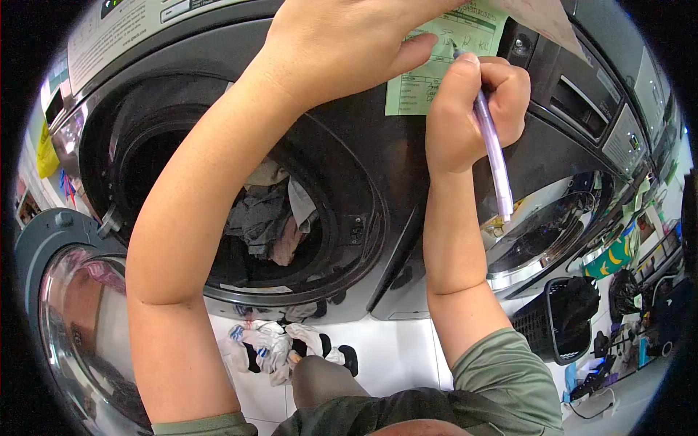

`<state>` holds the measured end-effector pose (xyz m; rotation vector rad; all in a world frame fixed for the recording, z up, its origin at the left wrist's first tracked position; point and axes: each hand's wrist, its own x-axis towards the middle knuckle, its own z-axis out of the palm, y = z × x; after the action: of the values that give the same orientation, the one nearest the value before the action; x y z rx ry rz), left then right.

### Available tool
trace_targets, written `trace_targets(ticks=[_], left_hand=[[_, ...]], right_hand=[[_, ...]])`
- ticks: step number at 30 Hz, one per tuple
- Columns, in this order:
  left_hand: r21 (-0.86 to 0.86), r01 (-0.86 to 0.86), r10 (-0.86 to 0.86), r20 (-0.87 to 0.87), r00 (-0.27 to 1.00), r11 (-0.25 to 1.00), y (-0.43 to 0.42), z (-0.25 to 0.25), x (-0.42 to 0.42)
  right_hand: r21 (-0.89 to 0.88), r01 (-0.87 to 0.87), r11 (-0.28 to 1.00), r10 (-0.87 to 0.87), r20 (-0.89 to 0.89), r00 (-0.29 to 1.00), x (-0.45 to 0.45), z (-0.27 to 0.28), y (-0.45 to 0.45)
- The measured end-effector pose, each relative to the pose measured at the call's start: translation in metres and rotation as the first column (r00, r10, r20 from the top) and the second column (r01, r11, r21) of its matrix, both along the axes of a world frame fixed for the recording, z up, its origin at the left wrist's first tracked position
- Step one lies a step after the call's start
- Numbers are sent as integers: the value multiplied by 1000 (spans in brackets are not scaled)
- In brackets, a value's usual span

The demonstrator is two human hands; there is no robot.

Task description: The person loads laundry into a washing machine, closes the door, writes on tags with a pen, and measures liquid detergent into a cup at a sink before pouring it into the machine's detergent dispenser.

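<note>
A pale green form slip (pixel 408 96) with printed and handwritten lines lies against the dark top of the machines. My right hand (pixel 476 109) grips a purple pen (pixel 493 156), its tip touching or just above the slip's handwritten part. Across the slip's upper left reaches my left hand (pixel 349 43), open, thumb stretched out over the paper; its fingertips run past the top edge of view. A pinkish paper sheet (pixel 542 25) lifts up at the slip's upper right; what holds it is hidden.
Below my left arm, a front-load washer drum (pixel 305 240) holds grey clothes (pixel 258 218), its round door (pixel 80 320) swung open to the left. White laundry (pixel 269 349) lies on the tiled floor. At right are another machine's round door (pixel 542 240) and a black basket (pixel 534 320).
</note>
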<state>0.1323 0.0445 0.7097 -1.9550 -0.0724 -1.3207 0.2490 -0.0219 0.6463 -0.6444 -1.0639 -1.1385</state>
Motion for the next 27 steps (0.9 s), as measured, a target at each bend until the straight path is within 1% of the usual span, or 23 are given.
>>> trace_targets(ticks=[1, 2, 3, 4, 6, 7, 9, 10, 11, 12, 13, 15, 17, 18, 20, 21, 22, 23, 24, 25, 27], left_hand=[[49, 101, -103, 39, 994, 994, 6, -1, 5], [102, 199, -207, 72, 976, 975, 10, -1, 7], [101, 198, -206, 72, 976, 975, 10, 0, 8], [110, 205, -214, 78, 974, 973, 11, 0, 9], [119, 210, -221, 85, 972, 970, 12, 0, 10], [114, 205, -214, 80, 973, 972, 12, 0, 9], [107, 202, -210, 76, 975, 974, 12, -1, 9], [107, 200, -209, 73, 975, 974, 11, -2, 8], [108, 198, -206, 71, 976, 974, 11, -1, 8], [109, 196, -205, 71, 976, 974, 7, -1, 4], [56, 93, -96, 39, 995, 994, 1, -1, -1], [7, -12, 12, 2, 1000, 1000, 0, -1, -2], [87, 150, -155, 59, 986, 985, 7, -1, 4], [87, 148, -154, 59, 986, 985, 7, -1, 4], [44, 212, -213, 36, 976, 976, 6, -1, 4], [43, 212, -213, 36, 976, 976, 4, -1, 2], [37, 97, -98, 27, 995, 995, 0, -1, -2], [34, 40, -41, 22, 999, 999, -1, -1, -2], [33, -17, 17, 16, 1000, 999, -2, -1, -3], [25, 9, -9, 12, 1000, 1000, -1, -1, -3], [20, 36, -36, 10, 999, 999, 3, 0, 1]], right_hand=[[-1, -1, 1000, 1, 1, 1000, 1, 1, 0], [9, 58, 998, -59, 34, 998, 2, 2, 1], [21, 118, 993, -119, 65, 991, 3, 2, 2], [20, 118, 993, -120, 65, 991, 2, 1, 1], [3, 29, 1000, -29, -28, 999, 1, 0, 0], [2, 28, 1000, -28, -30, 999, 1, 1, 1], [18, 152, 988, -152, 0, 988, -1, 2, 1], [2, 113, 994, -113, -7, 994, -2, 1, 1], [1, 113, 994, -113, -9, 994, -1, 0, 1], [40, 47, 998, -46, -26, 999, 0, 0, 3], [79, -17, 997, 20, -40, 999, 1, 0, 4], [62, -37, 997, 38, -25, 999, 3, -1, 3], [6, 102, 995, -102, 21, 995, 3, 0, 2], [6, 100, 995, -100, 21, 995, 1, 0, 1], [-2, 56, 998, -55, -126, 990, -5, 0, -1], [-3, 56, 998, -56, -127, 990, -3, 0, 0], [-5, 86, 996, -86, -48, 995, 1, 0, 1], [-4, 117, 993, -116, 30, 993, 3, -1, 1], [11, 61, 998, -60, -39, 997, 1, -1, -1], [29, 6, 1000, -3, -105, 994, -1, -1, -2], [44, -22, 999, 26, -100, 995, -1, -2, 0]])
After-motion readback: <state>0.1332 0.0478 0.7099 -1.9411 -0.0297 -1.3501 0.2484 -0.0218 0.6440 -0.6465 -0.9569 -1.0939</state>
